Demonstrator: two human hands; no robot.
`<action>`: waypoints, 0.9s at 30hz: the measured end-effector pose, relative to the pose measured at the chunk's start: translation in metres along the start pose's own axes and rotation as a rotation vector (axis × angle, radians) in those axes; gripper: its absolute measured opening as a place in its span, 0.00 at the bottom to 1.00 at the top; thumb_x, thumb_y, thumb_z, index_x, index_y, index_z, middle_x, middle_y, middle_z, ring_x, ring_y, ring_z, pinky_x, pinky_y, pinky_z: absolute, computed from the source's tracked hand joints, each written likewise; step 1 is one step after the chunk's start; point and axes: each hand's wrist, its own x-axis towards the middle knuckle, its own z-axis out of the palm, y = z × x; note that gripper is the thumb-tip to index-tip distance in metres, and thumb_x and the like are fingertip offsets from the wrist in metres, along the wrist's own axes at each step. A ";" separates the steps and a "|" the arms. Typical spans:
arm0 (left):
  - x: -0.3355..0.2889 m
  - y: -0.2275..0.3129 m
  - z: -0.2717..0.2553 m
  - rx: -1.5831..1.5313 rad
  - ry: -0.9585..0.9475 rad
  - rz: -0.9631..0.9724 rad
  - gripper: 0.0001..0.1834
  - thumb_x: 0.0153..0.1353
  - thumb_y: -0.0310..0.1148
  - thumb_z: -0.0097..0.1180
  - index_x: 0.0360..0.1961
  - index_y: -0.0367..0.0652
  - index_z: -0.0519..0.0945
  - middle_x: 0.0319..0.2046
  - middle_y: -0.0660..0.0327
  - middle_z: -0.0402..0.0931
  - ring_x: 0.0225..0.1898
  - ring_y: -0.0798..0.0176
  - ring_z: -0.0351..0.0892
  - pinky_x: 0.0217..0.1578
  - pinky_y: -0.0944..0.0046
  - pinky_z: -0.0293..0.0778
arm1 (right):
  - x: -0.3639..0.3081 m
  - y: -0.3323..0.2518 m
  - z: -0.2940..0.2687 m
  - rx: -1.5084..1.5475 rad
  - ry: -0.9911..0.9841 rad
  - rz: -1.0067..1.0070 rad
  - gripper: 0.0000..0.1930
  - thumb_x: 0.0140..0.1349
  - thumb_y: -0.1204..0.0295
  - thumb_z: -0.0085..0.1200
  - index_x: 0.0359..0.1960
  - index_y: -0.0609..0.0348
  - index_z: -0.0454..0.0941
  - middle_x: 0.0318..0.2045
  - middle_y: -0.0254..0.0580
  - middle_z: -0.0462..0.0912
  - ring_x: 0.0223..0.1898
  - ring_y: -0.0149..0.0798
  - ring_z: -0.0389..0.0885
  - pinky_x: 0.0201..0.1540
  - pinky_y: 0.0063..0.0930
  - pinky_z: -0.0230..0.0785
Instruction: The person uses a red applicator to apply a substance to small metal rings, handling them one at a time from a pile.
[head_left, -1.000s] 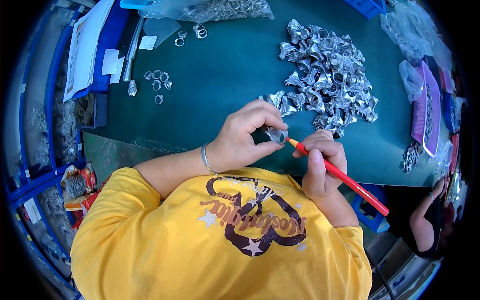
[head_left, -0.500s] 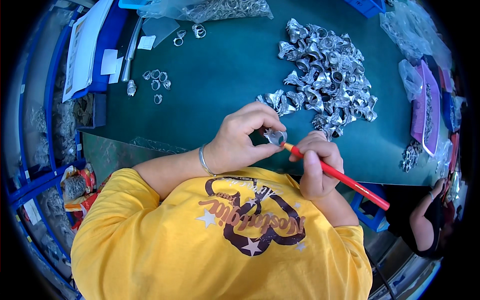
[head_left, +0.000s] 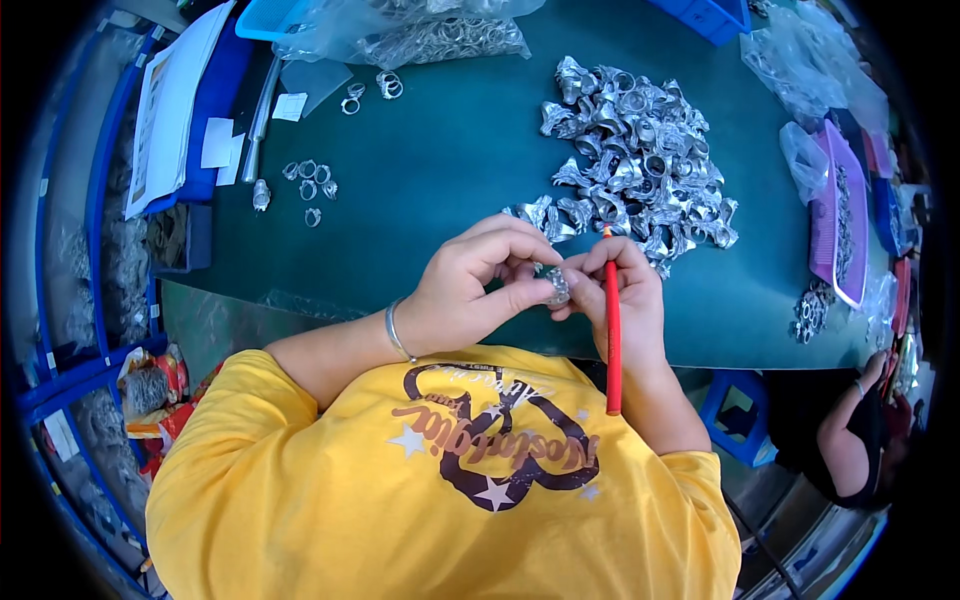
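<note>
Fingertips of the left hand [head_left: 470,285] and right hand [head_left: 634,295] are pinching a silver ring [head_left: 558,287] between them; the right hand is also gripping a red pencil [head_left: 613,345]. Beyond, a heap of silver rings [head_left: 650,155] is lying on the green tabletop [head_left: 430,150].

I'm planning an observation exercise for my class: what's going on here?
Someone in a yellow shirt holds a small silvery metal piece between left hand and right hand. The right hand also holds a red pencil, tip pointing away from the body. Beyond lies a heap of silvery rings on a green table.
</note>
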 end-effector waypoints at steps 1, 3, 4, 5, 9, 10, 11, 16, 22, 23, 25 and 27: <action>0.001 -0.001 -0.001 0.000 -0.004 0.005 0.14 0.54 0.18 0.58 0.43 0.36 0.75 0.42 0.58 0.69 0.34 0.71 0.74 0.35 0.75 0.72 | 0.000 -0.001 0.000 -0.002 0.003 -0.005 0.08 0.58 0.84 0.51 0.35 0.62 0.65 0.31 0.48 0.80 0.25 0.31 0.80 0.28 0.20 0.76; 0.002 0.000 -0.003 0.137 -0.014 0.064 0.13 0.57 0.19 0.55 0.45 0.37 0.75 0.43 0.58 0.69 0.34 0.72 0.74 0.34 0.77 0.70 | -0.002 -0.002 0.001 0.113 0.007 0.060 0.08 0.58 0.85 0.50 0.35 0.62 0.64 0.29 0.48 0.80 0.25 0.32 0.81 0.26 0.21 0.77; 0.001 0.002 -0.002 0.050 -0.022 -0.065 0.15 0.56 0.21 0.58 0.46 0.38 0.75 0.42 0.58 0.70 0.33 0.74 0.74 0.32 0.77 0.69 | -0.003 -0.005 0.004 0.131 0.049 0.113 0.08 0.58 0.86 0.48 0.35 0.61 0.64 0.28 0.47 0.79 0.25 0.33 0.81 0.25 0.22 0.77; 0.002 0.006 0.000 0.054 -0.021 -0.061 0.15 0.56 0.21 0.58 0.46 0.38 0.75 0.42 0.58 0.70 0.33 0.74 0.74 0.32 0.77 0.69 | -0.003 -0.005 0.003 0.131 0.045 0.107 0.08 0.58 0.86 0.48 0.35 0.61 0.64 0.28 0.47 0.79 0.25 0.33 0.81 0.25 0.22 0.77; 0.009 0.007 0.006 0.097 -0.065 -0.038 0.18 0.51 0.26 0.65 0.44 0.39 0.77 0.39 0.59 0.72 0.32 0.71 0.75 0.29 0.73 0.71 | -0.001 -0.001 -0.001 0.087 -0.014 0.035 0.08 0.58 0.86 0.48 0.35 0.62 0.65 0.27 0.42 0.77 0.26 0.33 0.81 0.25 0.21 0.76; 0.012 0.004 0.002 0.230 -0.041 0.123 0.17 0.50 0.26 0.65 0.42 0.39 0.78 0.37 0.58 0.74 0.32 0.68 0.76 0.29 0.71 0.72 | -0.002 -0.003 0.002 0.029 0.002 0.043 0.08 0.58 0.86 0.48 0.35 0.62 0.65 0.26 0.41 0.77 0.25 0.33 0.81 0.25 0.21 0.76; 0.015 0.004 -0.001 0.362 -0.016 0.285 0.15 0.48 0.26 0.66 0.39 0.39 0.79 0.35 0.56 0.75 0.32 0.65 0.77 0.30 0.69 0.73 | -0.004 -0.005 0.005 -0.029 0.017 0.050 0.07 0.58 0.85 0.49 0.35 0.62 0.66 0.26 0.40 0.77 0.25 0.32 0.81 0.26 0.21 0.75; 0.075 0.054 -0.044 0.720 0.250 0.969 0.20 0.43 0.23 0.68 0.39 0.45 0.76 0.38 0.55 0.76 0.37 0.56 0.78 0.36 0.62 0.73 | -0.010 -0.007 0.002 -0.057 0.058 -0.109 0.07 0.60 0.84 0.48 0.38 0.61 0.67 0.33 0.43 0.79 0.29 0.28 0.78 0.30 0.19 0.73; 0.172 0.115 -0.134 1.441 0.780 1.096 0.11 0.45 0.23 0.64 0.33 0.43 0.80 0.33 0.58 0.78 0.37 0.55 0.76 0.38 0.63 0.71 | -0.014 -0.013 -0.001 -0.066 0.073 -0.164 0.08 0.59 0.85 0.48 0.36 0.60 0.67 0.32 0.44 0.79 0.28 0.28 0.77 0.30 0.19 0.72; 0.172 0.107 -0.139 1.394 0.818 0.868 0.10 0.45 0.24 0.59 0.32 0.37 0.80 0.37 0.52 0.77 0.42 0.50 0.75 0.44 0.56 0.70 | -0.014 -0.011 -0.004 -0.060 0.074 -0.170 0.08 0.59 0.85 0.48 0.36 0.60 0.67 0.32 0.45 0.79 0.28 0.28 0.77 0.30 0.18 0.72; 0.166 0.106 -0.127 1.333 0.840 0.926 0.09 0.45 0.24 0.59 0.31 0.37 0.80 0.38 0.53 0.77 0.41 0.50 0.75 0.44 0.56 0.69 | -0.015 -0.014 -0.005 -0.060 0.110 -0.189 0.08 0.59 0.86 0.48 0.36 0.60 0.67 0.32 0.45 0.78 0.27 0.28 0.76 0.30 0.18 0.71; 0.151 0.086 -0.111 1.272 0.642 1.040 0.09 0.47 0.24 0.63 0.31 0.42 0.79 0.32 0.57 0.78 0.37 0.55 0.76 0.37 0.61 0.71 | -0.018 -0.011 -0.010 -0.075 0.135 -0.201 0.08 0.59 0.86 0.48 0.36 0.60 0.67 0.32 0.44 0.78 0.27 0.28 0.76 0.30 0.18 0.71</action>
